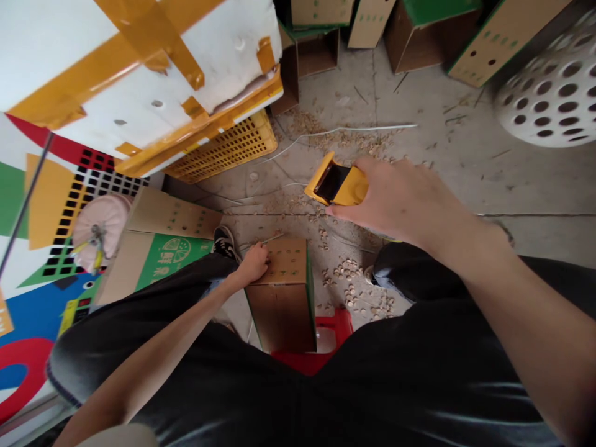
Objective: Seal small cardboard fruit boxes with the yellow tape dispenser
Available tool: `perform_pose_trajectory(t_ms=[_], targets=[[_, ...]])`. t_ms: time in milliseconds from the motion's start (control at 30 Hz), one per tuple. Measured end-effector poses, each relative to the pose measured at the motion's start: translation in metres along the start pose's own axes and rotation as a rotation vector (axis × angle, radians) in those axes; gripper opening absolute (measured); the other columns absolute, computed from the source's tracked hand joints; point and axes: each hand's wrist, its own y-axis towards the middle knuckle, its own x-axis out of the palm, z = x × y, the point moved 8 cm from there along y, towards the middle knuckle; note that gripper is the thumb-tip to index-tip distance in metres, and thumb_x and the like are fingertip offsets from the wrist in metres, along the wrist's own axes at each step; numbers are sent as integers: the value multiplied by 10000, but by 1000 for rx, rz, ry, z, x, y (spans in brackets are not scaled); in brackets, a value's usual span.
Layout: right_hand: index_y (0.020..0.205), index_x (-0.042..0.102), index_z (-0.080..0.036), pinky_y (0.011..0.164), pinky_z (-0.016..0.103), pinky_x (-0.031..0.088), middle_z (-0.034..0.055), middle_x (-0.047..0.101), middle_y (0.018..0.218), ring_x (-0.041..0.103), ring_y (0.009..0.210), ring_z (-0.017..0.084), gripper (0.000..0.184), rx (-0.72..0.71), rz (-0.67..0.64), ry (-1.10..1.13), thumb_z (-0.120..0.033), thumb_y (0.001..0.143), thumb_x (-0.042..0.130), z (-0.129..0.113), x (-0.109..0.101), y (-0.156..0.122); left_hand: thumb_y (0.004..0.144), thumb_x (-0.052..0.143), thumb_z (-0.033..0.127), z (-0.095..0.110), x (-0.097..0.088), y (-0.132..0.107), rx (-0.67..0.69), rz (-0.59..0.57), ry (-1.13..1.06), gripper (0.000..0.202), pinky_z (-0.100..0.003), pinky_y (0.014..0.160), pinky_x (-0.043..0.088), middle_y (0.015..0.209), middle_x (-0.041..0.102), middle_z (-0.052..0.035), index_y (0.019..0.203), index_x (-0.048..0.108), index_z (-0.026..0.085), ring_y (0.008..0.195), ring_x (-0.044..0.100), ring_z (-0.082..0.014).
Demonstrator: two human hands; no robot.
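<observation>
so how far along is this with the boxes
Done: several cardboard boxes already stand formed at the back of the floor. In hand: the right hand holds a yellow tape dispenser, and the left hand rests on a box on the floor. Left: that box shows no tape from here, and another box sits further left.

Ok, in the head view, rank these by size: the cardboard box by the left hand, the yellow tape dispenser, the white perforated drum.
1. White perforated drum and cardboard box: too close to rank, since the drum runs out of frame.
2. Yellow tape dispenser: smallest.
</observation>
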Motion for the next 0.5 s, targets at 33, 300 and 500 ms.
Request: perform_pose_trajectory(t_ms=[33,300,500], targets=[[1172,631,-206,647,418,485,110,702,871,705,818,390,624,2,-3,1,-699,793,687,0,0,0,832,551,-16,0,0,-1,-9,6,0,247,-412,1003,524,1152,682,-209,1006,675,108,1114,665,-311],[1138,635,-208,689,438,508,116,705,898,706,830,385,602,4,-1,-6,-705,802,684,0,0,-1,837,494,-19,0,-5,-5,-97,88,-42,356,-384,941,524,1139,703,-214,1167,563,94,1103,701,-309],[1118,632,-210,651,430,496,118,709,881,708,809,396,598,-6,4,-3,-711,796,689,0,1,-1,896,506,30,-12,1,-1,-143,150,-226,314,-357,892,534,1023,748,-187,1193,518,131,1056,746,-299]])
